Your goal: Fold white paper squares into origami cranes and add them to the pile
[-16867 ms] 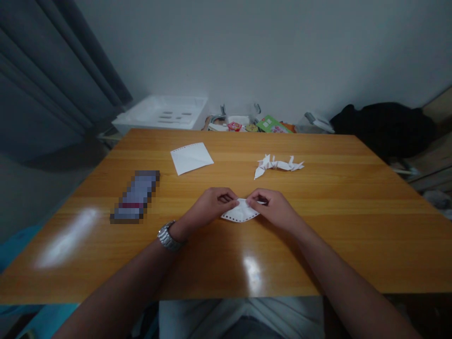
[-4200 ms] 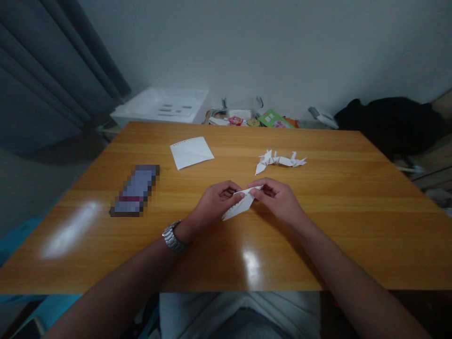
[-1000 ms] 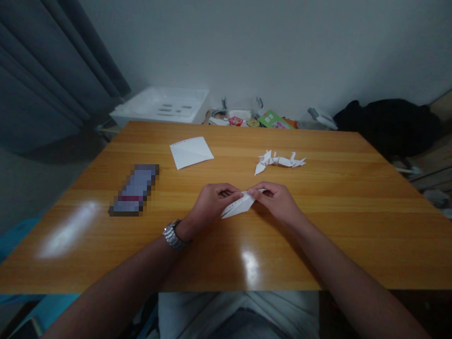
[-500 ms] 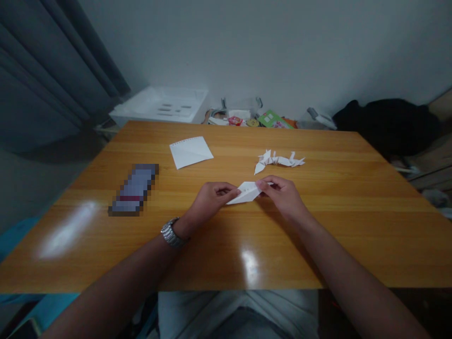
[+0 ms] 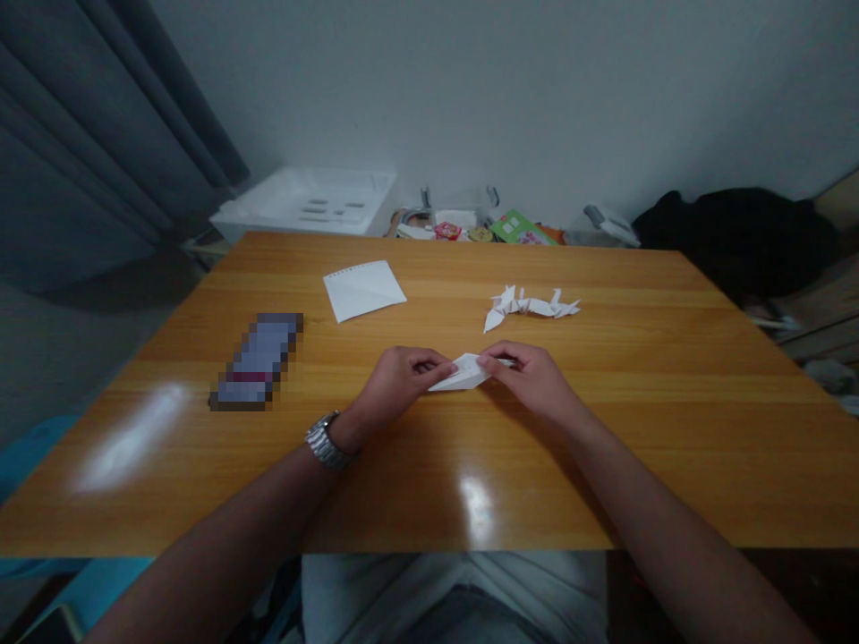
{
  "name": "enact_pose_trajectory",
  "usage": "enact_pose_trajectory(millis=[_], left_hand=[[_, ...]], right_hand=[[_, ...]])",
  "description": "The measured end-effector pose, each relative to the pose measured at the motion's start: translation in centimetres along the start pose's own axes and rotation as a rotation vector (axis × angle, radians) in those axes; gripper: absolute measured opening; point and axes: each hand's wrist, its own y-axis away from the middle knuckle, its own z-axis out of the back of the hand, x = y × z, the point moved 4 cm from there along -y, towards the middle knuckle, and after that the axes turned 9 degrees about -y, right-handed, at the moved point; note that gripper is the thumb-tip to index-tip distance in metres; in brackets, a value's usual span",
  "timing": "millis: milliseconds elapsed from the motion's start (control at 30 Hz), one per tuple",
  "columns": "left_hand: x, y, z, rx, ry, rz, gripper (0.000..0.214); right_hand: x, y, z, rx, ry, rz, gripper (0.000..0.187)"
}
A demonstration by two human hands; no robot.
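Note:
Between my two hands is a small piece of folded white paper (image 5: 465, 373), low over the wooden table (image 5: 416, 483). My left hand (image 5: 411, 371) pinches its left end, thumb on top; a metal watch (image 5: 327, 440) is on that wrist. My right hand (image 5: 524, 371) grips the right side, its thumb pressing on the upper face and hiding part of the paper. Just beyond my right hand lies a group of folded white paper figures (image 5: 533, 306), with several pointed tips. A flat white sheet (image 5: 364, 291) with a perforated edge rests farther back on the left.
A blurred-out phone (image 5: 259, 360) lies on the table's left. Behind the far edge are a white foam box (image 5: 309, 197), a green packet (image 5: 520, 226) among small items, and a dark bundle (image 5: 731, 233) at the right.
My right thumb and fingers have slid left and slightly nearer to me along the folded paper, which now looks flatter. My left hand has barely moved.

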Motion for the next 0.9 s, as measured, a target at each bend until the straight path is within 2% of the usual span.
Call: enact_pose_trajectory(millis=[233, 367, 600, 900], left_hand=[[-0.2, -0.1, 0.1, -0.055, 0.014, -0.013, 0.03], [-0.6, 0.0, -0.2, -0.035, 0.073, -0.005, 0.031], [0.0, 0.0, 0.1, -0.096, 0.037, 0.014, 0.023], [0.3, -0.2, 0.1, -0.053, 0.061, -0.003, 0.025]], right_hand=[[-0.4, -0.2, 0.2, -0.07, 0.001, 0.015, 0.027], [-0.6, -0.2, 0.2, -0.107, 0.011, 0.016, 0.027], [0.2, 0.0, -0.3, -0.052, 0.027, 0.045, 0.025], [0.6, 0.1, -0.6, 0.016, 0.08, 0.032, 0.025]])
